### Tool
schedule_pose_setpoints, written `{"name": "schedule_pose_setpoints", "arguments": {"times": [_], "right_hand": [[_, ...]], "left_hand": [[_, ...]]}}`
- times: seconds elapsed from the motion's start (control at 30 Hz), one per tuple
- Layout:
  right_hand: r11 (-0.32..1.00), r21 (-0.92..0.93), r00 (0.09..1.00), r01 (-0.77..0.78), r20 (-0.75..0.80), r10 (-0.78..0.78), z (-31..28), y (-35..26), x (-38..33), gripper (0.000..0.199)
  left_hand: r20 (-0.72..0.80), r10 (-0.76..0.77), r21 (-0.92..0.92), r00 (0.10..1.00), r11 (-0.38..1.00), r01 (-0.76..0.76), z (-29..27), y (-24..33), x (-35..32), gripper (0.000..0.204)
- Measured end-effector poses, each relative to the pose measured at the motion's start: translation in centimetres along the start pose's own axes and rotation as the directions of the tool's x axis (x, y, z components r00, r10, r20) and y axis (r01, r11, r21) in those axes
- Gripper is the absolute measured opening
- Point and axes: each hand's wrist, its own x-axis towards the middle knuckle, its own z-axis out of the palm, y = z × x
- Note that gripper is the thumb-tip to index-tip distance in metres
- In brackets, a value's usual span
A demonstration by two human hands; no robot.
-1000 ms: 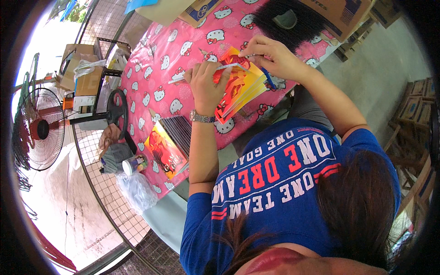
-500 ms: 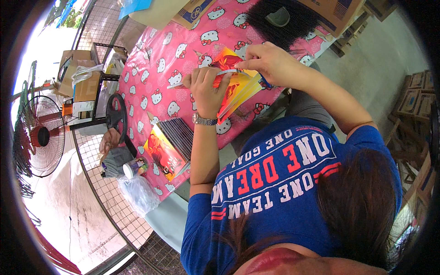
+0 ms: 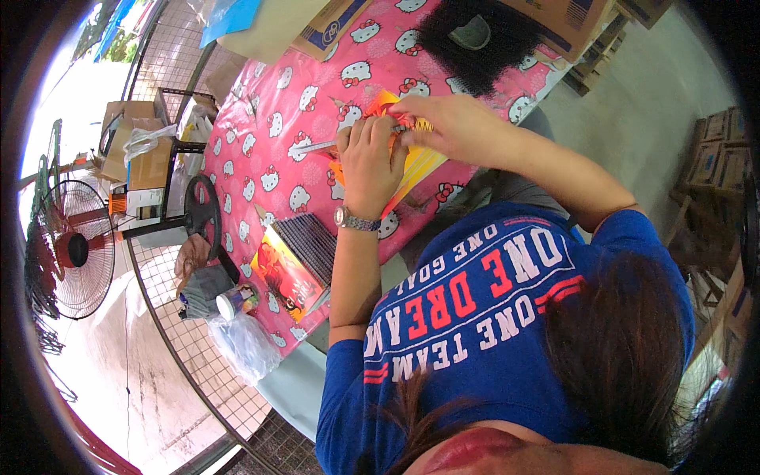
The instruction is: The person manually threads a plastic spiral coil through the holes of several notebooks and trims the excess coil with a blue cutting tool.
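A red and yellow notebook (image 3: 381, 104) is held slanted between my hands. My left hand (image 3: 370, 162), with a metal watch at the wrist, wraps its fingers over the notebook's near side. A thin pale strip (image 3: 317, 147) sticks out to the left of those fingers. My right hand (image 3: 455, 128) has its fingertips pinched together at the notebook's edge, close to my left hand; what lies between them is hidden. Beneath the hands, more yellow-edged notebooks (image 3: 423, 170) fan out. To the left lies a stack of notebooks (image 3: 286, 273) with black coil bindings.
A pink patterned cloth (image 3: 301, 170) covers the table. At the far right lies a pile of thin black coils (image 3: 451, 59), beside cardboard boxes (image 3: 562, 24). A lidded jar (image 3: 236, 302) and plastic bag (image 3: 245, 348) sit at the left edge; a standing fan (image 3: 75, 249) is beyond.
My right hand has come down and leftward, closer to my left hand, and now covers more of the notebook. The whole view has shifted slightly.
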Motion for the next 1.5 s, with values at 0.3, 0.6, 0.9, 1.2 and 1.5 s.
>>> {"name": "schedule_pose_setpoints", "arguments": {"times": [0.3, 0.6, 0.9, 1.2, 1.5], "right_hand": [[0.777, -0.541, 0.945, -0.323, -0.223, 0.238, -0.1, 16.5, 4.5, 0.047], [0.887, 0.426, 0.958, -0.178, 0.281, 0.057, -1.4, 11.2, 6.3, 0.052], [0.472, 0.778, 0.748, -0.414, 0.587, -0.311, -1.5, 5.7, 4.0, 0.049], [0.756, 0.585, 0.774, -0.294, 0.609, -0.17, -1.1, 5.8, 5.1, 0.061], [0.53, 0.739, 0.713, -0.415, 0.626, -0.316, -0.8, 4.9, 5.2, 0.054]], "left_hand": [[0.007, 0.017, -0.099, 1.0, 0.995, -0.016, -0.1, -0.2, -0.9, 0.018], [-0.16, -0.312, -0.07, 0.937, 0.95, 0.304, 1.1, -1.4, -3.9, 0.035], [-0.057, -0.193, -0.025, 0.98, 0.981, 0.192, 0.2, -0.1, -2.0, 0.034], [-0.01, -0.195, -0.162, 0.981, 0.968, 0.191, 0.0, -0.9, -1.8, 0.034], [-0.025, -0.2, -0.076, 0.98, 0.977, 0.197, -0.8, -0.3, -2.4, 0.04]]}}
